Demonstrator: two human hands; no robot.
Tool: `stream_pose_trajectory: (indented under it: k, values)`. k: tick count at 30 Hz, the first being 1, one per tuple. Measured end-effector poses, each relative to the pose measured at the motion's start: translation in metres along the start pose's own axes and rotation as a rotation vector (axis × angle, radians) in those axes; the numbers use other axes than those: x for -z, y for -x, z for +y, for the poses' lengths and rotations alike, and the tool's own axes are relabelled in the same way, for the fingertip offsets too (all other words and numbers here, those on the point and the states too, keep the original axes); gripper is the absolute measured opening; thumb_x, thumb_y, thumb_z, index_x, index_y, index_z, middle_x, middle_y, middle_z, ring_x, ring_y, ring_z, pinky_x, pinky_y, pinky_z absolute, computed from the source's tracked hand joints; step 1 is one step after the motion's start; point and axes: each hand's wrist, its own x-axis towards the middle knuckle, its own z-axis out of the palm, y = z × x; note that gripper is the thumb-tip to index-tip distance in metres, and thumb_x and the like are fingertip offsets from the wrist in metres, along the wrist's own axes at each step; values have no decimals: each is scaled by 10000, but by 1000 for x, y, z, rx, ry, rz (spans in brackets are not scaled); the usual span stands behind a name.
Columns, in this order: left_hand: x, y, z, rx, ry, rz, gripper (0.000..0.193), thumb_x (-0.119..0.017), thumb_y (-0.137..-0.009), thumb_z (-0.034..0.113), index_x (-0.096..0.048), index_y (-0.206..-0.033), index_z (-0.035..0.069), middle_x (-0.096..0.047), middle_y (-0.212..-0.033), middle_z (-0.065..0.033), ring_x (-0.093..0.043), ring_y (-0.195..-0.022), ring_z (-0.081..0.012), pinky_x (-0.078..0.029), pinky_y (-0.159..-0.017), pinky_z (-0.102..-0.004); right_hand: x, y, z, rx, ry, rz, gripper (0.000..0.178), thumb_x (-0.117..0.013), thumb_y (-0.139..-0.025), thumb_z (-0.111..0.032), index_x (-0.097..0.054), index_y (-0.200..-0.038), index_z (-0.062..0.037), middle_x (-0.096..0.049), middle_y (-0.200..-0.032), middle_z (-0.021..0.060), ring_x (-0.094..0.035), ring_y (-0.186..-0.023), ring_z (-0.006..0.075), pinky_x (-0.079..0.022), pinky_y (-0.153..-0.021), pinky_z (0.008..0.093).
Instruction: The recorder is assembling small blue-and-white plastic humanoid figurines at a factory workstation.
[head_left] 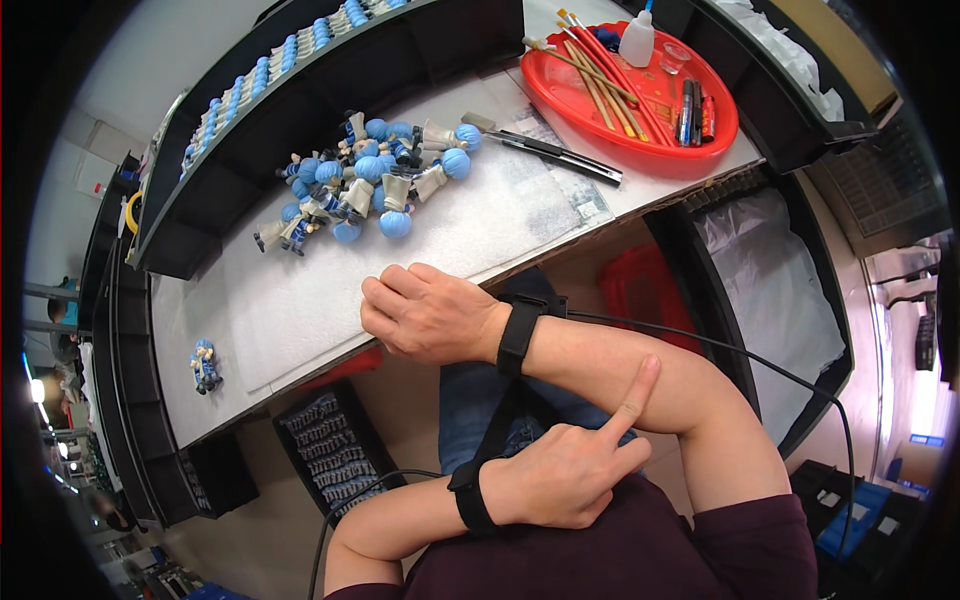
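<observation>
My right hand (425,312) is curled into a loose fist at the front edge of the white-covered table (285,310), and nothing shows in it. My left hand (570,470) crosses in front of my body, its index finger stretched out to the right forearm (640,372) and the other fingers bent; it holds nothing. Both wrists wear black straps, the right one (520,332) with a small box on it. Beyond my right hand lies a heap of small figurines (370,175) with round light-blue heads. A lone figurine (205,366) lies at the table's left.
Behind the heap, a black tray (330,105) holds rows of blue-and-white parts. A red tray (550,85) carries brushes, markers and a dropper bottle (637,40). A black pen-like tool (560,155) lies before it. Dark cables (740,350) trail from my wrists. Black bins (715,300) flank the table.
</observation>
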Motion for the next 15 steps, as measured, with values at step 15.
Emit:
stream_pose_trajectory:
  k: [15]
  values:
    - [10,20,-7,251,-541,149,192,-573,-602,29,-419,-718,29,-309,-1367,-233,-523,-408,-228,-436,-394,-335,-2,-2,-1,-9,-22,82,177,-551,-683,-198,-515,-799,-69,-487,-849,60,-469,-776,187,-388,-639,268]
